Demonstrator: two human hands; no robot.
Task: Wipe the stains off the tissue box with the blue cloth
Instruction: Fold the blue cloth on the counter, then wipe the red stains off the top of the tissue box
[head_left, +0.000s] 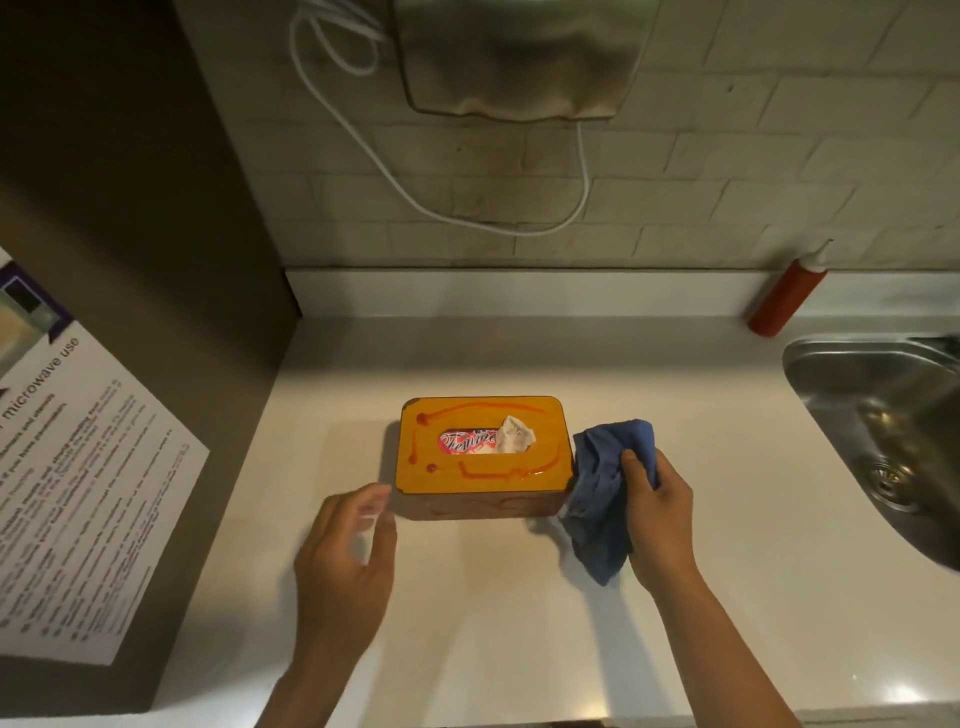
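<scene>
Several red streaks (470, 472) across orange tissue box (483, 454) lid

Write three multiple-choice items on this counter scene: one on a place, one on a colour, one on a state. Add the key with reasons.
1. Where is the red bottle?
A. beside the left hand
B. at the wall behind the sink
C. on the tissue box

2. What colour is the lid of the tissue box?
A. orange
B. green
C. white

3. What is the right hand doing?
A. resting open on the counter
B. gripping the cloth
C. pulling out a tissue

Key: 1 B, the bottle stands against the tiled wall, just behind the sink rim. 2 A, the stained top is orange. 3 B, the fingers close around the blue cloth beside the box, while the left hand is open and empty.
</scene>
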